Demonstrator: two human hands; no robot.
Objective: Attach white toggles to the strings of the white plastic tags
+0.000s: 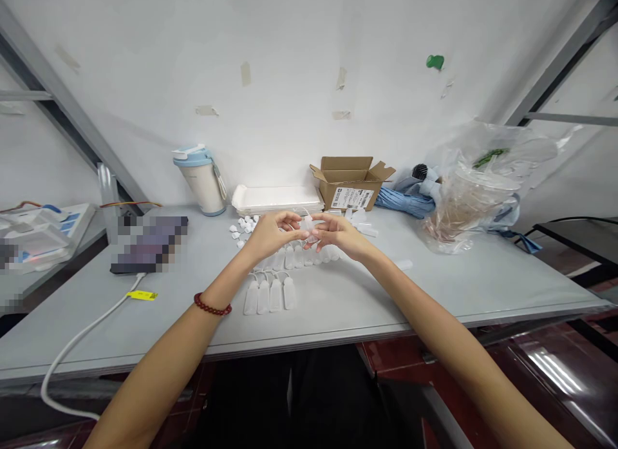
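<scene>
Above the middle of the table, my left hand (277, 233) and my right hand (342, 235) meet with their fingertips pinched on a small translucent plastic bottle (309, 223). A thin strap or tube rises from its top, and the fingers hide much of the bottle. Below them on the table lies a front row of similar flat bottles (275, 296) with bent thin straps. Behind it runs a longer row of bottles (290, 257), partly covered by my hands. Small white caps (243, 225) are scattered left of my left hand. More translucent bottles (363, 222) lie beyond my right hand.
An open cardboard box (350, 185) and a stack of white trays (277, 198) stand against the wall. At left are a tumbler (200, 181) and a phone (152, 243) with a white cable (87, 336). A blue umbrella (408, 201) and plastic bag (476, 191) sit right.
</scene>
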